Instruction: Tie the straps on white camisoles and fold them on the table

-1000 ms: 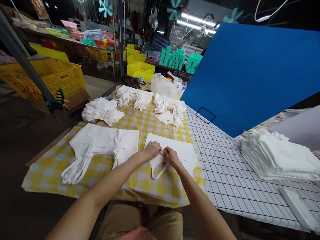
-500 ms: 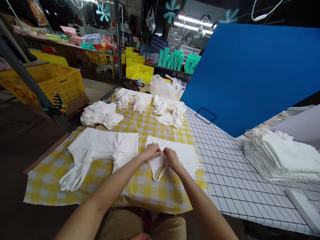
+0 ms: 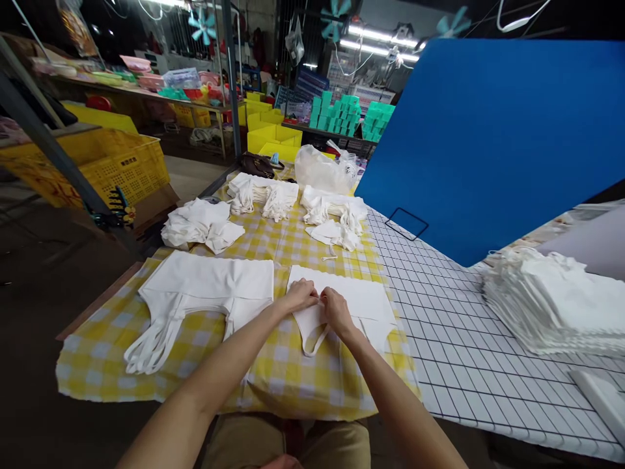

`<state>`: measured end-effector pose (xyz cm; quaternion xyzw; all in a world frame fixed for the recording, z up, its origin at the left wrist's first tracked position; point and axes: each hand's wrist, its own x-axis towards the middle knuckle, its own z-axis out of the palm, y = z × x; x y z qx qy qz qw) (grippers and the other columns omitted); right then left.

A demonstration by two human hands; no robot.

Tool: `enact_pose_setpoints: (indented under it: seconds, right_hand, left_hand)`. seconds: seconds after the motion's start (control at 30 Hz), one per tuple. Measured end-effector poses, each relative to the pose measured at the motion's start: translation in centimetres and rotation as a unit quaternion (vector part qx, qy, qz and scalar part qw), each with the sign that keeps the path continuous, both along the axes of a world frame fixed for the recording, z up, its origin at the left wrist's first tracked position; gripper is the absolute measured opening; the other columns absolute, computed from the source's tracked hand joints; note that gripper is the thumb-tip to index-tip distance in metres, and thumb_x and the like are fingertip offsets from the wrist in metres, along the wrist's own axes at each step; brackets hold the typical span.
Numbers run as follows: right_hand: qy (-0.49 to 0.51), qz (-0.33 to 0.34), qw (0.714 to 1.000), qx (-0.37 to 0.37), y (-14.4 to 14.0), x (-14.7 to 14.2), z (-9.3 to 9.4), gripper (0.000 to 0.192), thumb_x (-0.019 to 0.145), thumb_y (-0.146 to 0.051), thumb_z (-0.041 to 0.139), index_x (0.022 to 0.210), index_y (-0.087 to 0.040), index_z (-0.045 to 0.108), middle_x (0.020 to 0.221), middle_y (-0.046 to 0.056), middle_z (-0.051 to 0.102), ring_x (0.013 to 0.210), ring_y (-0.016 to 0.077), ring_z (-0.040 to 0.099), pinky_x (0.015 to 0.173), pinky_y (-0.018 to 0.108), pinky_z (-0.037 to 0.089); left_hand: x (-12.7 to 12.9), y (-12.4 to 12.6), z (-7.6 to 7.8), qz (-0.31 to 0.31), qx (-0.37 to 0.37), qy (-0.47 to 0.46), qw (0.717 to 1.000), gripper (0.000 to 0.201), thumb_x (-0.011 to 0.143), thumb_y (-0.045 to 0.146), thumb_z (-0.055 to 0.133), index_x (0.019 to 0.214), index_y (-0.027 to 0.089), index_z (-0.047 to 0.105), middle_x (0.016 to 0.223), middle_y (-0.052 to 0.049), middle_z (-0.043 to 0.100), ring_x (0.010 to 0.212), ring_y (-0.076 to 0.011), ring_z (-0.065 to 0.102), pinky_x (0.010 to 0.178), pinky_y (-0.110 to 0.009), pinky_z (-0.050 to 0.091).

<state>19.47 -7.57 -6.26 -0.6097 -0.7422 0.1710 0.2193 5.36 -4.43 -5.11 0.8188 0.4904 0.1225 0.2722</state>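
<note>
A flat white cloth bag (image 3: 359, 299) lies on the yellow checked tablecloth (image 3: 288, 378) right before me. My left hand (image 3: 301, 295) and my right hand (image 3: 333, 309) meet at its near edge, fingers pinched on the fabric where its looped handle (image 3: 312, 339) begins. The handle hangs toward me in a U shape. To the left lies a stack of similar white bags (image 3: 209, 286) with their handles trailing to the lower left.
Bundles of white bags (image 3: 200, 225) (image 3: 266, 192) (image 3: 334, 212) lie farther back, beside a plastic sack (image 3: 322, 170). A tall pile of white bags (image 3: 551, 303) rests on the white grid table (image 3: 454, 345) at right, under a blue board (image 3: 488, 137). A yellow crate (image 3: 117, 163) stands at left.
Both hands stay pinched on the bag's near edge, with hardly any shift. The view has drifted a little.
</note>
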Motion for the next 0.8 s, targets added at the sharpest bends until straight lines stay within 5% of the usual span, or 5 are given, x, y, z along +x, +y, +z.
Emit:
enact_pose_setpoints:
  seconds: [0.23, 0.4, 0.57, 0.8]
  right_hand:
    - [0.108, -0.086, 0.99, -0.012, -0.5, -1.0, 0.5, 0.007, 0.073, -0.021, 0.043, 0.068, -0.02, 0.047, 0.066, 0.002, 0.056, 0.062, 0.0161, 0.049, 0.059, 0.027, 0.035]
    - [0.221, -0.127, 0.964, -0.073, -4.2, -0.8, 2.7, 0.022, 0.073, -0.039, 0.051, 0.083, -0.02, 0.049, 0.059, -0.003, 0.053, 0.057, 0.0163, 0.054, 0.055, 0.026, 0.039]
    - [0.469, -0.17, 0.847, -0.182, -10.6, -1.4, 4.5, 0.042, 0.067, -0.046, 0.064, 0.095, -0.019, 0.05, 0.059, -0.003, 0.059, 0.064, 0.0173, 0.059, 0.065, 0.029, 0.041]
    - [0.687, -0.253, 0.647, -0.216, -16.1, -4.0, 2.4, 0.057, 0.053, -0.034, 0.079, 0.098, -0.021, 0.047, 0.064, -0.002, 0.066, 0.081, 0.017, 0.064, 0.073, 0.027, 0.045]
  left_hand:
    - [-0.3, -0.2, 0.2, -0.009, 0.002, -0.005, 1.0, 0.019, 0.077, 0.026, 0.051, 0.082, 0.017, 0.067, 0.088, -0.005, 0.062, 0.093, -0.0207, 0.051, 0.082, -0.03, 0.041]
    - [-2.1, -0.8, 0.5, -0.079, -0.018, -0.028, 0.996, 0.031, 0.074, 0.012, 0.047, 0.096, 0.021, 0.067, 0.1, -0.003, 0.057, 0.1, -0.0168, 0.047, 0.089, -0.024, 0.039]
    - [-3.6, -1.3, 0.6, -0.153, -0.043, -0.04, 0.986, 0.038, 0.079, 0.013, 0.042, 0.11, 0.022, 0.062, 0.112, -0.004, 0.049, 0.108, -0.0171, 0.041, 0.099, -0.027, 0.032]
    - [-3.5, -2.0, 0.8, -0.149, -0.034, -0.018, 0.988, 0.037, 0.082, 0.015, 0.041, 0.112, 0.021, 0.061, 0.114, -0.006, 0.047, 0.11, -0.0181, 0.04, 0.1, -0.028, 0.03]
